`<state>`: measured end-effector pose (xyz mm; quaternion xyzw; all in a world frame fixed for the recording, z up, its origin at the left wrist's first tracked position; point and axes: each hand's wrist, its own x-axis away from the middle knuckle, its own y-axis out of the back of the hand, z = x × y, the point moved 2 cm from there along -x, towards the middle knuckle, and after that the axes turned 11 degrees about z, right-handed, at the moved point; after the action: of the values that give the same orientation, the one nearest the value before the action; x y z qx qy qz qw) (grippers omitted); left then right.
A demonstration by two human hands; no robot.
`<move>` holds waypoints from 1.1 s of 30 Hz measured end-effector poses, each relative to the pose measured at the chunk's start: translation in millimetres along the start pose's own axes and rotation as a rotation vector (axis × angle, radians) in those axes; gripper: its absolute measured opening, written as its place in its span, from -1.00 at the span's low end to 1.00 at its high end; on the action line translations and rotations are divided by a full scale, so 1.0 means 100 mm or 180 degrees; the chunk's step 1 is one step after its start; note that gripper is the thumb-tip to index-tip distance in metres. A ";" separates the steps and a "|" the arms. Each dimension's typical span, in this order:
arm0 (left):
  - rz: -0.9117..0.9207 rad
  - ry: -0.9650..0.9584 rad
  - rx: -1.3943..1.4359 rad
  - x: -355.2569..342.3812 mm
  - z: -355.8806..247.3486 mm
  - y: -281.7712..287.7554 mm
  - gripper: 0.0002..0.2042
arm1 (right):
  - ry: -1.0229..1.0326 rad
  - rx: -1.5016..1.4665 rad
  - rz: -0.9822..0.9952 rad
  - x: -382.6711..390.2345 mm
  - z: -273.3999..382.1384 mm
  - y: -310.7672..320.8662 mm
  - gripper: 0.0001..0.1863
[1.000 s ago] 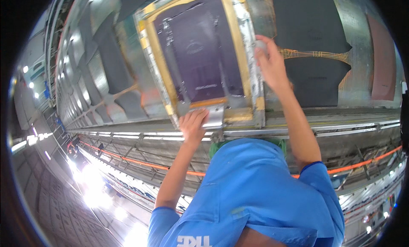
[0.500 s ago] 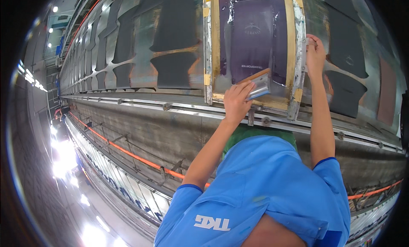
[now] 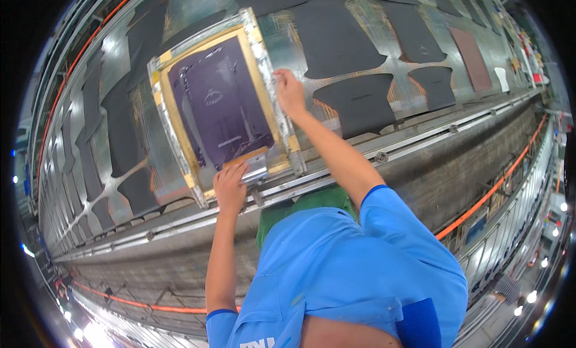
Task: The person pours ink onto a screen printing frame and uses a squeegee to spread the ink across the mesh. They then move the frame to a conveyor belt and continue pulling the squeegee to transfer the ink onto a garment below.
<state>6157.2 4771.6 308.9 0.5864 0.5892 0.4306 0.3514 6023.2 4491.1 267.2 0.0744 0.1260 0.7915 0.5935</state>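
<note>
A screen-printing frame with worn metal sides and yellow-taped borders lies slanted on the long table. Its mesh looks dark purple, with wet, shiny ink along the edges. My left hand is closed around a squeegee, a wooden strip with a shiny metal part, at the frame's near end. On the frame's right side rail, my right hand has its fingers bent around the outer edge; the fingertips are partly hidden.
Dark cut panels lie in rows on the table to both sides, with a reddish-brown panel farther right. A metal rail edges the table in front of me. An orange pipe runs below it.
The frame has shifted left along the table, uncovering dark panels on its right. Both hands and the squeegee moved with it. My view has turned too.
</note>
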 end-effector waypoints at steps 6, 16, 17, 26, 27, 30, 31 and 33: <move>-0.0383 0.0218 0.0605 0.22 0.49 0.12 -0.48 | -0.0095 -0.0111 -0.0044 0.11 0.10 -0.39 -0.78; -0.0135 -0.0210 0.0066 0.63 0.62 0.01 -0.48 | -0.0106 0.0409 -0.0176 -0.01 -0.19 -0.64 -0.79; -0.0146 -0.0190 -0.0014 0.64 0.61 -0.04 -0.48 | -0.0237 0.0472 -0.0101 0.02 -0.20 -0.67 -0.79; -0.0468 -0.0191 -0.0382 -0.96 1.41 0.33 -0.55 | -0.0222 0.0563 -0.0119 0.08 0.00 -0.62 -0.78; -0.0471 0.0041 -0.0517 -1.22 1.68 0.35 -0.59 | -0.0367 0.0544 -0.0008 0.09 0.05 -0.64 -0.77; 0.0532 0.0716 0.0084 -2.19 1.79 1.05 -0.66 | -0.0688 0.0562 0.0011 0.12 0.11 -0.54 -0.78; 0.0486 0.0582 0.0066 -2.38 2.01 1.09 -0.66 | -0.0686 0.0550 0.0036 0.12 0.16 -0.57 -0.78; 0.0302 0.0515 -0.0032 -2.59 2.04 1.10 -0.68 | -0.0609 0.0473 -0.0005 0.13 0.14 -0.59 -0.78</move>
<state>6404.2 4527.5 308.7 0.5751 0.5851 0.4957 0.2849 6077.1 4520.2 262.9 0.1933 0.1273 0.7687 0.5963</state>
